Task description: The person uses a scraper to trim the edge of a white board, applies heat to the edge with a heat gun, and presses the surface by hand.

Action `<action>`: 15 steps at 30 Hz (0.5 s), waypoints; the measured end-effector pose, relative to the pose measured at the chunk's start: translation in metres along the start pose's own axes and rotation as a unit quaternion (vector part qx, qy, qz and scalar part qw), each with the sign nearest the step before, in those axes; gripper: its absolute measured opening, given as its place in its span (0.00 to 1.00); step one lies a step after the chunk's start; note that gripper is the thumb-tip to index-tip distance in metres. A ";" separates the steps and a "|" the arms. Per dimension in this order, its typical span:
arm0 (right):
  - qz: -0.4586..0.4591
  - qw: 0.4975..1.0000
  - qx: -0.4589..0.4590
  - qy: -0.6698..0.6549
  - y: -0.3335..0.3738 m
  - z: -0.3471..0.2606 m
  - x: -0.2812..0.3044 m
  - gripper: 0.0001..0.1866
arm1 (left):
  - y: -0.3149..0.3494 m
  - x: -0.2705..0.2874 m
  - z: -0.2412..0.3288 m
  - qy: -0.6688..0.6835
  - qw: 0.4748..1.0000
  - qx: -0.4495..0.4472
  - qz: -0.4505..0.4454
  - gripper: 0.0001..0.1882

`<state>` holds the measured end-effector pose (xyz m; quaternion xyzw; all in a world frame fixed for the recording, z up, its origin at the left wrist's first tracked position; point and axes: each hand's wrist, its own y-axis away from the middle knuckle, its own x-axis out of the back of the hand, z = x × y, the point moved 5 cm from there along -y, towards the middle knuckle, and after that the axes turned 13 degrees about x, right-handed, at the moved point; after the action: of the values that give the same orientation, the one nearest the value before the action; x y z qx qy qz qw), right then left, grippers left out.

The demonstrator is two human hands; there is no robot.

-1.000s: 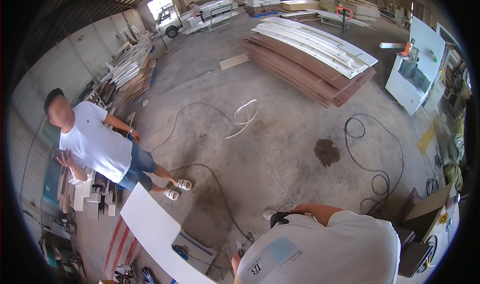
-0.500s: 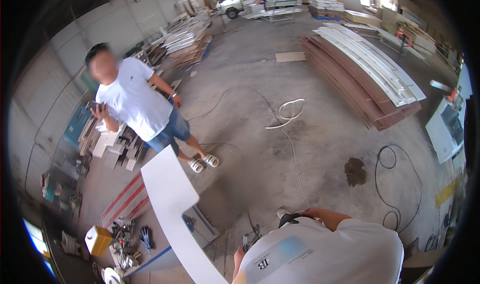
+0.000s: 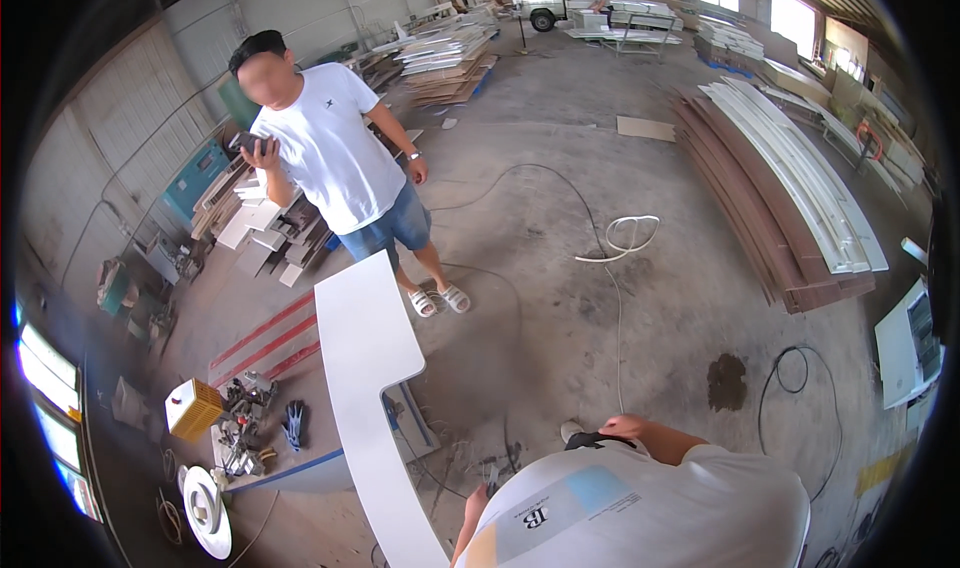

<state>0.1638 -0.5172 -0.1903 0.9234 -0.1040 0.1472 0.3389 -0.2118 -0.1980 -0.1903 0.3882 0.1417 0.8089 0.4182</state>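
Observation:
At the lower middle, my left hand (image 3: 474,505) shows only in part beside my shirt. Its fingers look curled at a small grey object (image 3: 492,475), mostly covered, whose kind I cannot make out. To its left lies a long white panel (image 3: 366,358) with a curved cut-out in its right edge. My right hand (image 3: 622,426) is bent in at my front, by a black item (image 3: 597,440) at my waist. Its fingertips are too small and covered to read.
A person (image 3: 330,158) in a white shirt stands beyond the panel, holding a dark phone-like object. Left of the panel, a work surface bears metal tools (image 3: 245,418) and a blue-grey glove (image 3: 293,425). Cables (image 3: 617,338) cross the floor; stacked brown boards (image 3: 740,198) lie right.
My view has shifted left and down, so most of the scene sits farther right. The other person's head bends more toward the object in hand. My hands stay about where they were.

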 end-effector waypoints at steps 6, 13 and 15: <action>0.010 0.993 0.065 0.097 0.026 -0.126 0.012 0.26 | -0.014 -0.035 -0.092 0.035 0.999 0.016 0.031 0.24; -0.003 0.967 0.142 0.212 -0.015 -0.171 0.005 0.21 | 0.028 -0.036 -0.082 0.072 0.991 0.099 0.044 0.23; -0.055 0.951 0.206 0.224 -0.027 -0.186 -0.003 0.20 | 0.041 -0.039 -0.080 0.087 0.987 0.122 0.050 0.23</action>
<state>0.1315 -0.3741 -0.0721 0.9207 0.0583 0.3496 0.1632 -0.2815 -0.2457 -0.2400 0.3706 0.2554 0.8364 0.3127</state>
